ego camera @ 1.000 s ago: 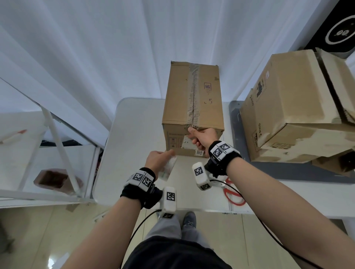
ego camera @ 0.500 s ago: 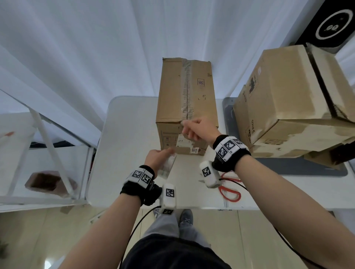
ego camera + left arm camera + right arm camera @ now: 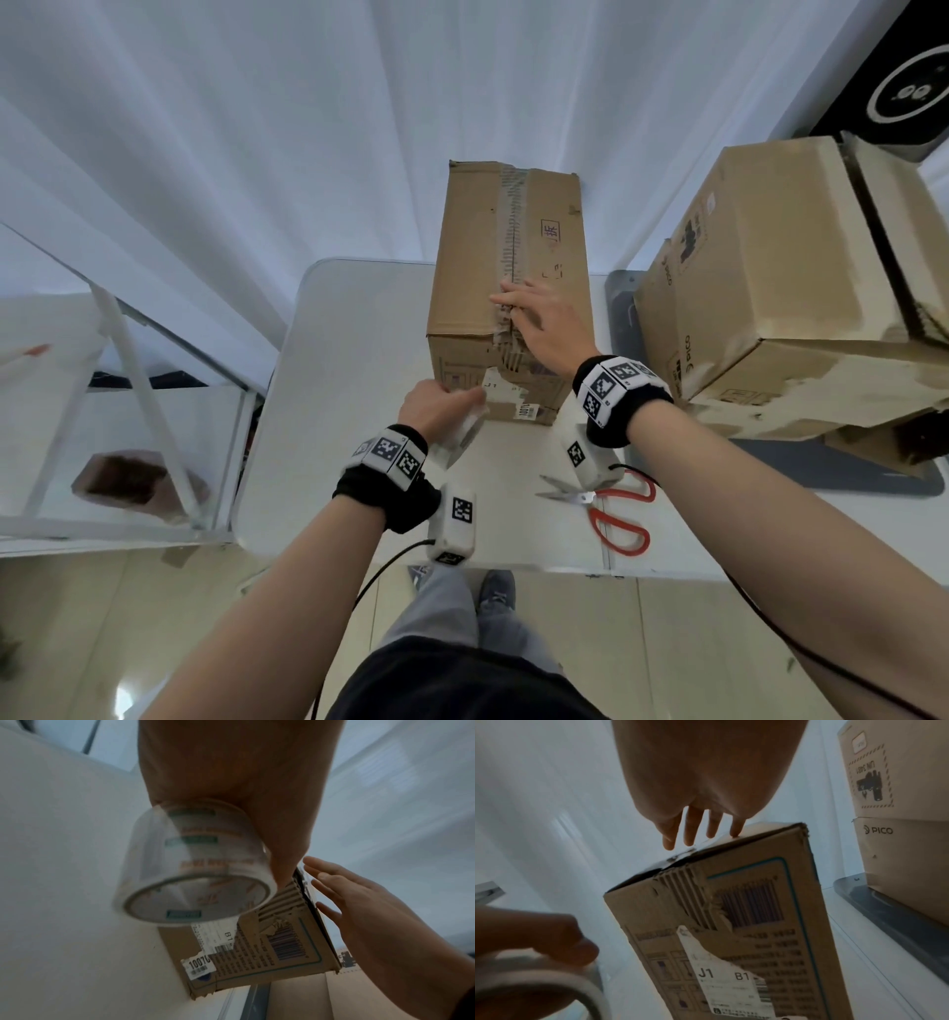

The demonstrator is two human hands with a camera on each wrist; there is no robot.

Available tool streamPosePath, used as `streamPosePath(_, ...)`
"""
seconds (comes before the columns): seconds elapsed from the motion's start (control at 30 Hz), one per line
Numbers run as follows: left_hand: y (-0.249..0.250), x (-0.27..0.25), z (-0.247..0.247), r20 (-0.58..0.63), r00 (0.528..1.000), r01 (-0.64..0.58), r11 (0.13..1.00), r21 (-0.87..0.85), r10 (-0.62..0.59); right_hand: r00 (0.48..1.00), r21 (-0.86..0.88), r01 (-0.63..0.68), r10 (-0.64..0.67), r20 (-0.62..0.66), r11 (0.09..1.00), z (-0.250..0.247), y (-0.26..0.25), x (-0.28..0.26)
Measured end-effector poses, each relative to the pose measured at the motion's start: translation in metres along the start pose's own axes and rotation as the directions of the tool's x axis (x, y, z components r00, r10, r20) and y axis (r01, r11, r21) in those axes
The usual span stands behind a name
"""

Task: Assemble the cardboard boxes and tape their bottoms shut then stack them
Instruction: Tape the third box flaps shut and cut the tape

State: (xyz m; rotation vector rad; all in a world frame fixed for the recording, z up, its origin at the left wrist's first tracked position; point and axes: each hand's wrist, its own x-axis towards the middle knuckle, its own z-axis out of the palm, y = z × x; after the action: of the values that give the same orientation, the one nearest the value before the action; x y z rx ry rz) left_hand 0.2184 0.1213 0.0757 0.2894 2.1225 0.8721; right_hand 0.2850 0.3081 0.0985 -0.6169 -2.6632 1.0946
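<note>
A tall brown cardboard box stands on the white table, with a strip of tape along its top seam. My right hand lies flat on the near end of that top, fingers straight over the tape seam. My left hand grips a roll of clear tape close to the box's near face, which carries torn labels and a barcode. In the right wrist view the roll sits at the lower left of the box.
Red-handled scissors lie on the table near its front edge. Two larger cardboard boxes are stacked at the right on a grey tray. A white curtain hangs behind. A white shelf frame stands at the left.
My right hand rose from the box's near face to its top and flattened over the seam. The left hand with the tape roll moved up closer to the box.
</note>
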Motion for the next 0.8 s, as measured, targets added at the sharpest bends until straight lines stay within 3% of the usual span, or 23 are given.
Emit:
streamPosePath(0.13,0.019,0.008,0.0,0.064,0.993,-0.11,0.981,0.159,0.101,1.0,-0.034,0.018,-0.017,0.016,0.999,-0.004,0.0,0.007)
streamPosePath(0.33,0.03,0.017,0.003,0.171,0.957,-0.253,0.962,0.106,0.233,0.996,-0.009,-0.001,0.001,0.085,1.0,-0.009,0.004,0.017)
streamPosePath(0.57,0.028,0.023,0.007,0.146,0.96,-0.244,0.97,0.018,0.239,0.984,-0.082,0.01,0.005,0.18,0.997,-0.014,0.005,0.018)
streamPosePath(0.8,0.026,0.023,0.008,0.12,0.97,-0.183,0.962,-0.203,0.21,0.955,-0.316,0.063,0.035,0.295,0.947,-0.012,-0.003,0.016)
